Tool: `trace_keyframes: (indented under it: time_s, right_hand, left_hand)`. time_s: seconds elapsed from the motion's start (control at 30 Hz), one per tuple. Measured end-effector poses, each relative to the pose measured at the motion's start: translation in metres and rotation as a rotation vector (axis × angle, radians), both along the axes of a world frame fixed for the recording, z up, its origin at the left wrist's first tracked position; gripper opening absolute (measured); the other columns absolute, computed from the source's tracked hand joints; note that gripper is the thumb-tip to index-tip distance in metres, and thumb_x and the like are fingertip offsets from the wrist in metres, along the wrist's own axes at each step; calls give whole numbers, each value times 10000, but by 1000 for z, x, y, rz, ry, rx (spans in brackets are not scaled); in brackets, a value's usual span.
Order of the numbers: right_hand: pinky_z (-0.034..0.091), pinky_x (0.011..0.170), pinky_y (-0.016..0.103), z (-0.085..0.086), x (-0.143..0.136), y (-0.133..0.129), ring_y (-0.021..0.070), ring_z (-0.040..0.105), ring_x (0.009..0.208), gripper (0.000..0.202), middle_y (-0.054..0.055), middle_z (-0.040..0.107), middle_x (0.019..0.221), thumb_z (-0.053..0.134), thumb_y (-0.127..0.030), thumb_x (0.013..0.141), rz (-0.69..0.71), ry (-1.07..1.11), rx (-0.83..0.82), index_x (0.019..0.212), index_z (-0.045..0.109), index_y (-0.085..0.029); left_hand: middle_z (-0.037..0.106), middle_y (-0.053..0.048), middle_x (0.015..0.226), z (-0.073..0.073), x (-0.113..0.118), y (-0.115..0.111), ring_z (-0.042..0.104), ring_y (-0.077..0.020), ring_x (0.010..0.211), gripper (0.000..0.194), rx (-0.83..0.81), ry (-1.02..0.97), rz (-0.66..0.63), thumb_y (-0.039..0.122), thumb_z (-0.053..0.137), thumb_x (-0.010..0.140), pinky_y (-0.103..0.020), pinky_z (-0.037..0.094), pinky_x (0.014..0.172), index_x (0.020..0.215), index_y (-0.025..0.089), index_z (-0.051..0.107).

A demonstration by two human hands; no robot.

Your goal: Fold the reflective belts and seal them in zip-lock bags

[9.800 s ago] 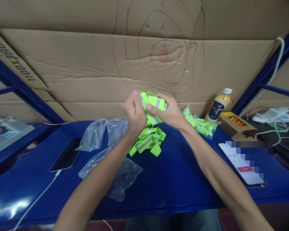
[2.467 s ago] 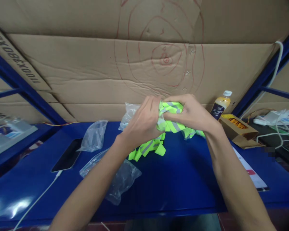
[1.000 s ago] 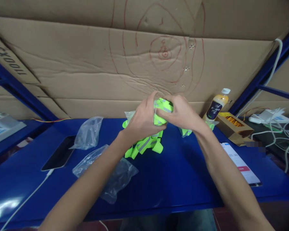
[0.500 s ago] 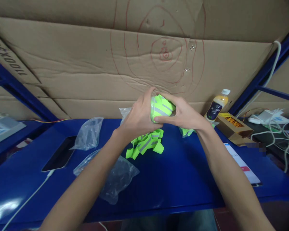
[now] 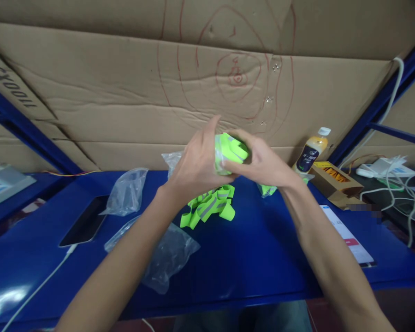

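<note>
Above the table, a bundle of neon yellow-green reflective strap (image 5: 234,146) with grey stripes is held between both hands. Clear plastic film, seemingly a bag (image 5: 219,159), wraps its left side. My left hand (image 5: 195,161) is closed round that bagged side, its fingers mostly hidden behind. From the right, my right hand (image 5: 261,159) grips the bundle, thumb across its lower front and fingers over the top. Below them, a loose heap of the same strap (image 5: 210,206) lies in folds on the blue table (image 5: 249,258).
Clear plastic bags (image 5: 126,191) lie at left and centre, beside a dark phone (image 5: 85,223) on a cable. More green strap (image 5: 268,190) sits behind my right wrist. At right stand a drink bottle (image 5: 311,150), an open cardboard box (image 5: 335,184) and a lit phone (image 5: 349,237). Cardboard (image 5: 124,124) backs the table.
The bundle has shifted slightly left and turned within my hands. My right thumb has moved up and now presses across its front. The things on the table stay put.
</note>
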State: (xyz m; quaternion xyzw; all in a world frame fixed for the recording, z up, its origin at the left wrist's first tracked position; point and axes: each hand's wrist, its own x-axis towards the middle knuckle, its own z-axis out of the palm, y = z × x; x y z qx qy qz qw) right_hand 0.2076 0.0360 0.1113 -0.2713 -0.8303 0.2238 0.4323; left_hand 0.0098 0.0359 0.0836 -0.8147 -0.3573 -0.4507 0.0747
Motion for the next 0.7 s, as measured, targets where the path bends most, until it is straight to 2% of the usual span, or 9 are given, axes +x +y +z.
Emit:
trace_keyframes:
  time_s: [0.1,0.2,0.3,0.37,0.43,0.5,0.6,0.7]
  right_hand:
    - [603,1004,411,4,6,-3,283,701,1240,576,128,707,1393,821,-365,859,126,139,-121,1363,594,-202]
    - [640,943,397,2,1,-2,292,715,1243,554,128,711,1419,853,-309,815,107,229,-165,1302,611,-204]
    - [667,863,385,-4,-8,4,292,740,1206,570,119,741,1386,869,-342,788,89,339,-208,1280,613,-213]
    - [666,916,392,-7,-12,7,280,746,1192,567,105,770,1322,894,-362,771,70,399,-163,1251,630,-216]
    - [660,950,392,-8,-13,7,265,751,1164,555,95,789,1268,921,-361,765,61,416,-110,1232,659,-214]
    - [666,908,385,-7,-11,5,257,756,1132,541,92,794,1276,936,-358,773,84,402,-128,1234,696,-209]
    - [668,840,388,-6,-8,3,259,755,1106,540,85,794,1298,944,-404,780,147,377,-224,1249,760,-211]
    - [628,830,383,-6,-5,4,250,738,1064,491,87,796,1245,917,-446,812,114,293,-150,1229,824,-204]
  left_hand:
    - [551,-216,1605,8,-5,-1,575,-435,1460,1224,50,-75,-56,670,982,645,-526,450,1254,1605,167,412]
    - [570,-197,1583,15,-13,-1,584,-424,1437,1254,82,-57,-78,733,987,591,-518,447,1245,1586,197,441]
    - [596,-172,1554,21,-22,-1,595,-424,1411,1250,86,-17,-73,671,1024,551,-537,448,1237,1577,233,459]
    - [636,-140,1509,23,-26,0,595,-443,1405,1138,87,-12,-8,594,1035,555,-559,449,1225,1520,275,523]
    - [687,-140,1414,23,-27,0,627,-461,1351,980,63,6,60,504,1015,598,-578,475,1178,1444,262,584]
    - [709,-146,1319,20,-27,1,671,-452,1262,880,25,24,85,453,986,636,-573,513,1114,1395,226,602]
    - [699,-137,1238,14,-23,2,698,-411,1169,820,46,23,102,461,958,665,-538,556,1028,1350,204,588]
    - [701,-133,1209,8,-16,1,711,-375,1132,734,111,36,133,366,903,688,-504,580,972,1321,197,572]
